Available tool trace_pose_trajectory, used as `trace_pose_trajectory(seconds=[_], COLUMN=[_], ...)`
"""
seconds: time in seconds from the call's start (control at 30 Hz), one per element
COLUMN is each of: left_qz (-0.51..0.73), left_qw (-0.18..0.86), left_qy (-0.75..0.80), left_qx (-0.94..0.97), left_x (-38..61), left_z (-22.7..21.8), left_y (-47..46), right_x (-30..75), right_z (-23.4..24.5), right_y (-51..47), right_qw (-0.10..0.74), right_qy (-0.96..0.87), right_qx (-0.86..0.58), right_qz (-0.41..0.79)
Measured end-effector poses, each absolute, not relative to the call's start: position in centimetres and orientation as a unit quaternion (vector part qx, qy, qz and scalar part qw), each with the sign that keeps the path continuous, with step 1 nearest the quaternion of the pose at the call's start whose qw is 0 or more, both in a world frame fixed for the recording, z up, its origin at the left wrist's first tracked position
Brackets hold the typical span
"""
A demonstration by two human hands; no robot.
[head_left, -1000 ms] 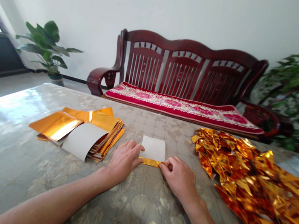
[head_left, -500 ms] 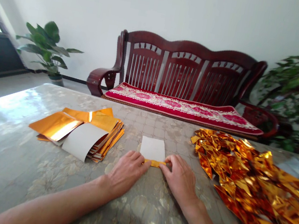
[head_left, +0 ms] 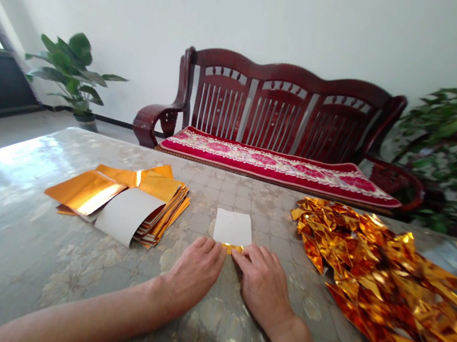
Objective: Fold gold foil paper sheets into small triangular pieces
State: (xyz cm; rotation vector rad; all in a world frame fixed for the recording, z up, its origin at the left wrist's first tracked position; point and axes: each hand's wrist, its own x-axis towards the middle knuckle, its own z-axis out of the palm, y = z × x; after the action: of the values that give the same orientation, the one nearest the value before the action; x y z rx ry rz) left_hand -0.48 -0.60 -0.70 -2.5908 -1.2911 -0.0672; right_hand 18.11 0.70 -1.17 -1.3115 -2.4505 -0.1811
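Observation:
A sheet of gold foil paper lies on the table in front of me, its plain whitish side up. Along its near edge runs a narrow folded gold strip, mostly covered by my fingers. My left hand is closed on the strip's left end, fingers bent together. At the right end my right hand pinches the same fold with thumb and fingertips. Only a short piece of gold shows between the two hands.
Left of my hands lies a loose stack of gold foil sheets, some with the pale side up. A large heap of folded gold foil pieces covers the table's right side. Behind the table stands a dark red wooden bench.
My right hand has slid left along the fold, closer to my left hand, so less of the gold strip shows. The sheet itself has barely moved.

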Motion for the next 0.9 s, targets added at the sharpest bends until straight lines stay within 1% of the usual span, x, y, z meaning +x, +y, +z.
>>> trace_pose_trajectory(seconds=[0.43, 0.57, 0.8, 0.9], left_qz=[0.003, -0.004, -0.025, -0.035], left_qw=[0.148, 0.144, 0.109, 0.095], left_qy=[-0.471, -0.484, -0.472, -0.458], left_qx=[-0.870, -0.863, -0.875, -0.883], left_x=[-1.2, -1.5, -1.3, -1.1], left_z=[-1.3, -1.1, -0.7, -0.4], left_y=[-1.5, -1.6, -1.5, -1.6], right_x=[20.4, 20.5, 20.1, 19.9], right_z=[-0.6, -0.6, -1.0, -1.2], right_y=[0.5, 0.6, 1.7, 2.3], right_qw=[0.126, 0.146, 0.214, 0.212], right_qy=[-0.826, -0.825, -0.802, -0.787], right_qx=[-0.536, -0.534, -0.549, -0.573], right_qz=[-0.119, -0.114, -0.091, -0.083])
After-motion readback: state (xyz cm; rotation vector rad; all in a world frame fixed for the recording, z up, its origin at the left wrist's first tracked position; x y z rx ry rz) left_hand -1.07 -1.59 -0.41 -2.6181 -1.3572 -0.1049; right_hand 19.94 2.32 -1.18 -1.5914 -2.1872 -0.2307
